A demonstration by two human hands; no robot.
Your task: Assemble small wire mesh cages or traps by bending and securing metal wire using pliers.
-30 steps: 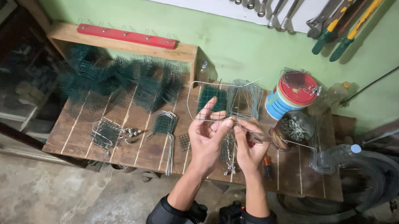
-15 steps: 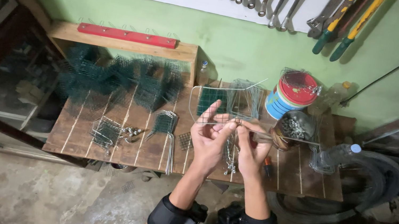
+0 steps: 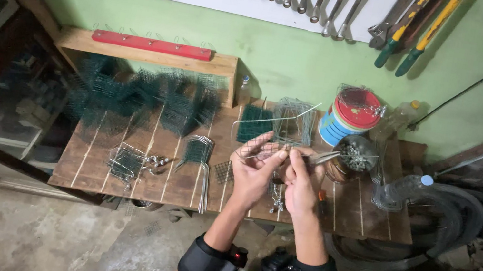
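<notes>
Far left on the wooden bench (image 3: pixel 116 181): pile of dark green wire mesh (image 3: pixel 130 97) against the wall, under a wooden shelf with a red strip (image 3: pixel 151 44). Near of it, a small mesh cage piece (image 3: pixel 124 162), then a bundle of bent wires (image 3: pixel 199 151) standing on the planks. Centre: left hand (image 3: pixel 253 173) raised above the bench, fingers curled, thumb and fingertips pinching a thin bent wire piece (image 3: pixel 268 135); the wire loops up and to the far side from the fingers, towards the wall. Right hand (image 3: pixel 302 185) is just beside the left, nearly touching, fingers closed on pliers (image 3: pixel 328 158) whose tip meets the wire between the two hands. Both wrists wear black bands. Behind the hands, a green mesh square (image 3: pixel 254 124) and a wire frame cage (image 3: pixel 294 121) stand on the bench. Right of the hands: a dark round bowl (image 3: pixel 352 157) holding small metal pieces, can't tell what kind. Further back, a striped can with red lid (image 3: pixel 349 117), wire bits lying on top. Far right: a clear plastic bottle (image 3: pixel 399 189) lying tilted at the bench edge.
</notes>
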